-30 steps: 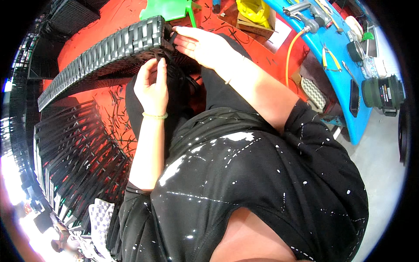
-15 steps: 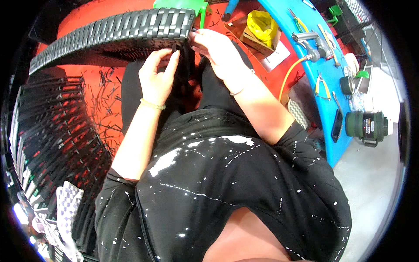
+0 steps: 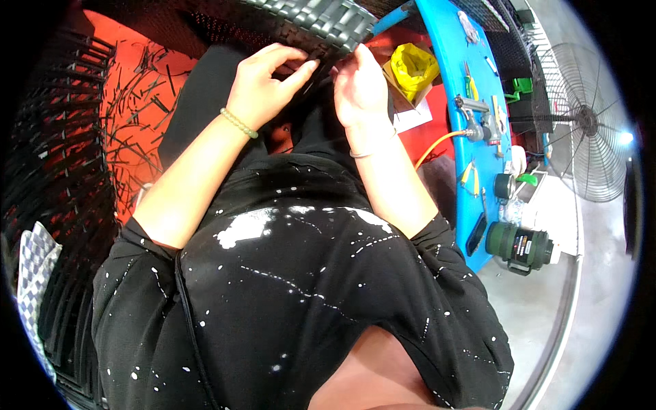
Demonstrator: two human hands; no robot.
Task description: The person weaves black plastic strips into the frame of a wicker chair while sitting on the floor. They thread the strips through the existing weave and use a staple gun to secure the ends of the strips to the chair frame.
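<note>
Nearest: black shirt (image 3: 273, 294) with white flecks and patches. One bead bracelet (image 3: 239, 123), left wrist; one thin band (image 3: 372, 145), right wrist. Dark trouser legs (image 3: 195, 102), spread beneath the forearms.

Left side: one checked cloth (image 3: 37, 263), lying against a dense row of black slats (image 3: 65, 171). Beside the row, red floor (image 3: 130, 51) strewn with dark scraps (image 3: 157, 102).

Right side: one blue worktop (image 3: 447, 61), well apart from the panel. On it: a phone; yellow-handled pliers (image 3: 470, 179); a metal tool (image 3: 482, 126) with orange hose (image 3: 437, 147); a black roll (image 3: 504, 184). One dark green canister (image 3: 521, 247) at its edge. Between worktop and right hand, a yellow bag (image 3: 415, 67) in a carton (image 3: 408, 96). Beyond, a wire-caged fan (image 3: 588, 123).

Work piece: one black woven panel (image 3: 328, 24), upper middle, cut off by the top edge, its near end just above both hands. Left hand (image 3: 263, 78): thumb and forefinger bent together under the rim; cannot tell whether they pinch anything. Right hand (image 3: 361, 85): fingertips touching the end corner; grip partly hidden, closure cannot be told. The hands screen the panel's underside.
</note>
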